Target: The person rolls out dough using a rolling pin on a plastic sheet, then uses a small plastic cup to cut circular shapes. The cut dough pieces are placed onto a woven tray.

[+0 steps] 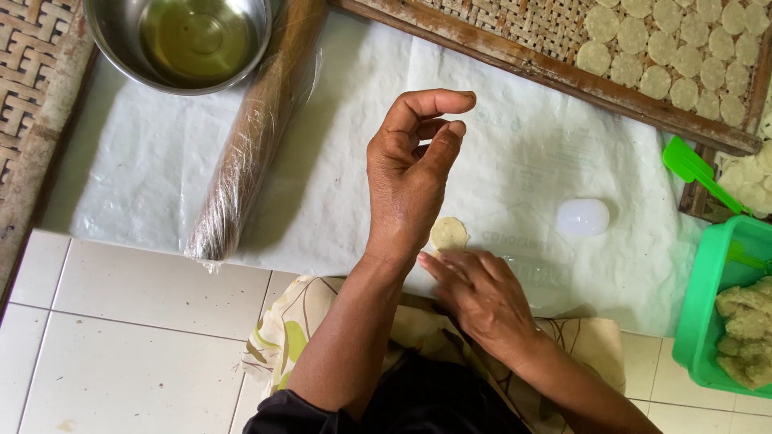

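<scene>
Pale dough disc (448,234) lies touching right hand (482,299) fingers (434,265).

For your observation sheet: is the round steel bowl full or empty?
Partly filled: the round steel bowl holds a shallow pool of clear yellowish liquid.

Pale tiled floor (137,321) underneath it all, and a white plastic sheet (145,161) spreads across it. On the sheet: a steel bowl (108,36) of yellowish oil at the top left, a plastic-wrapped rolling pin (253,133) lying slantwise just beside it, a small flat dough disc (448,233) near the middle, a round white lid (583,217) off to the right. A green tub (700,321) of dough lumps sits at the sheet's right edge. Woven trays (515,48) border the top.
</scene>
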